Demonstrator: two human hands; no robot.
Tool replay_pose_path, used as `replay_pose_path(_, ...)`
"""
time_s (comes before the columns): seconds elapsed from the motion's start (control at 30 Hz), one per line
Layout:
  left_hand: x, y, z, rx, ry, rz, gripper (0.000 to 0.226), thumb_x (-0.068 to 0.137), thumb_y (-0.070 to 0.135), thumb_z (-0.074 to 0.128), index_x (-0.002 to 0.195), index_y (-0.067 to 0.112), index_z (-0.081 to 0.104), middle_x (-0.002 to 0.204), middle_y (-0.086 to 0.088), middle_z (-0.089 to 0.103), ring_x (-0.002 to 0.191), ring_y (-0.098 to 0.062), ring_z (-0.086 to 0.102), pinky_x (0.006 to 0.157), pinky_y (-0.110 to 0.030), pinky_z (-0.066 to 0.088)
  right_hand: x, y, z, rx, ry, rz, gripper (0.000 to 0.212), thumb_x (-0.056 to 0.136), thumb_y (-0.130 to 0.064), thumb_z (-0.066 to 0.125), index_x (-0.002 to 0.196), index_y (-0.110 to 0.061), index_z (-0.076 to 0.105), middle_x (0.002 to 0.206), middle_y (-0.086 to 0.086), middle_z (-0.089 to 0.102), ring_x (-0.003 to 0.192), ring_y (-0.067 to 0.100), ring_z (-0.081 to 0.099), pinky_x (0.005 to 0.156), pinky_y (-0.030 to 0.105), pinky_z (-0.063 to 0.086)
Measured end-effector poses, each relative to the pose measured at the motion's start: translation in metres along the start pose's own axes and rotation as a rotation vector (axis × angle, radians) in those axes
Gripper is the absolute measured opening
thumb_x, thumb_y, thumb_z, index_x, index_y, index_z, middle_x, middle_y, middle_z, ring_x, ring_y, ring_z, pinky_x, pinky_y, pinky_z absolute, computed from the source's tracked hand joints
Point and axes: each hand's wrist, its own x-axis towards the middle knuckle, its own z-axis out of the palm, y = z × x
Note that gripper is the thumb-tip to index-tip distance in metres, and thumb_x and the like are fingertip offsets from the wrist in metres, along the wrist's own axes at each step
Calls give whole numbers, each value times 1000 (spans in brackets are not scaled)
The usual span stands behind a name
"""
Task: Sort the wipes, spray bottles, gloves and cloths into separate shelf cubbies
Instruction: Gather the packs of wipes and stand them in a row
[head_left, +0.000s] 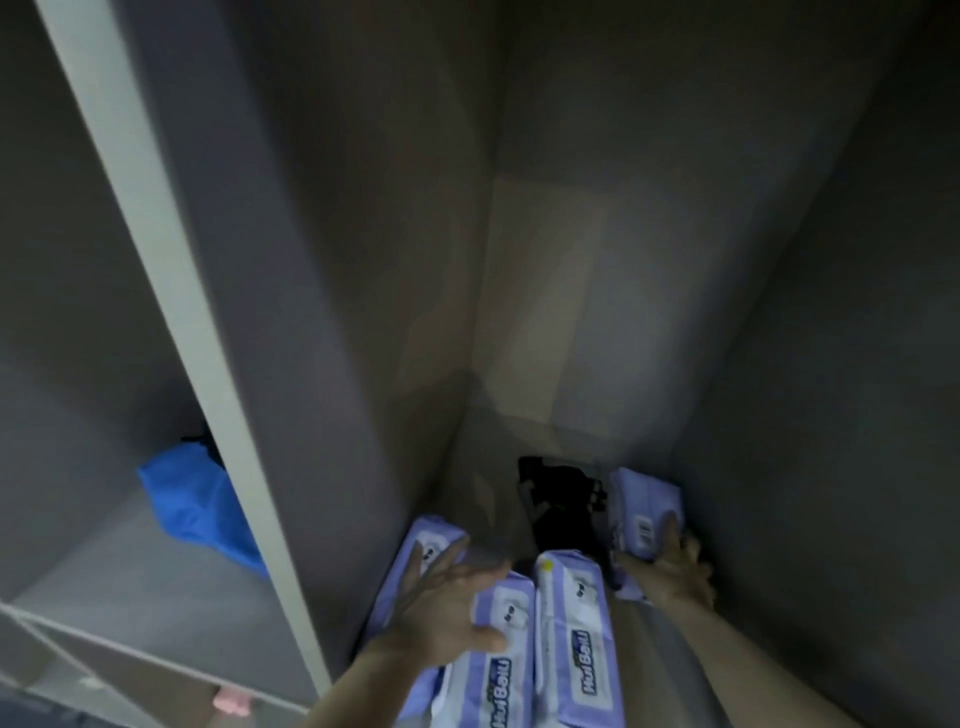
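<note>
Grey panels: the cubby (571, 260) is dim, with matte side walls and a paler back wall; light falls in a soft patch on the back.
Cubby floor: grey board (483, 467), bare at the rear left corner.
Divider: a pale upright edge (171, 260) parts this cubby from the one on the left.
Left cubby: a blue cloth (197, 509) lies on its floor against the divider, with something dark just behind it.
Lower shelf: a small pink item (232, 701) shows below the left cubby's front edge; too blurred to identify.
Wipes: purple-and-white packs lie on the cubby floor; two at front left (498, 675), one beside them in the middle (571, 649), one at the right wall (641, 509).
Dark object: a black item (556, 499) sits at the rear between the middle pack and the right pack; cannot tell what it is.
Left hand (447, 608): fingers spread and straight, palm down over the front-left packs; grips nothing.
Right hand (675, 566): fingers curled round the near end of the right-wall pack, holding it.
</note>
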Motion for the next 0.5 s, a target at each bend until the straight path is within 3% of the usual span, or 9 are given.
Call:
replay_pose_path(0.1,-1,-1,3,-21,18,-2,78,77,55,63,143,49,22,155,23,16,142,3,-10,115,-43,-13,-27,26,-1,447,-20,5,80,82,-30,70,148,-21,26,150,11,30,129,35,40,103,37,37)
replay_pose_path(0.17,0,-1,2,-20,9,-6,78,77,55,63,143,49,21,157,20,15,144,0,-11,115,-44,-13,-43,42,-3,820,-87,73,44,85,-14,67,127,-11,54,128,11,56,106,31,59,91,37,47)
replay_pose_path(0.23,0,-1,2,-21,-20,2,78,79,55,62,144,48,20,157,18,13,145,-3,-12,116,-45,-12,-57,59,-4,1060,-246,141,28,89,-15,58,115,-5,61,108,12,69,83,24,68,77,34,54)
replay_pose_path(0.3,0,1,-1,-17,-37,4,76,80,53,61,144,47,20,158,17,12,146,-4,-11,116,-46,-11,-74,71,-3,1145,-330,192,30,91,-17,49,115,-3,60,91,8,73,72,17,70,67,29,54)
replay_pose_path(0.33,0,2,-4,-8,-39,1,76,81,52,61,145,46,20,158,16,11,146,-5,-10,117,-46,-10,-81,74,-3,1119,-323,205,33,88,-19,50,118,-7,59,92,6,74,75,17,70,67,28,53)
replay_pose_path(0.43,-2,5,-6,57,-39,7,76,85,48,60,147,43,17,160,12,4,147,-9,-5,117,-48,-5,-91,74,0,1055,-332,188,65,71,-33,63,134,-26,48,120,4,66,93,21,67,74,31,51)
replay_pose_path(0.5,-5,7,-4,90,-34,9,73,88,48,55,148,42,14,160,11,1,148,-11,-3,117,-49,-2,-103,55,-5,1045,-341,126,59,77,-38,71,130,-33,46,116,-1,67,88,16,69,67,27,53)
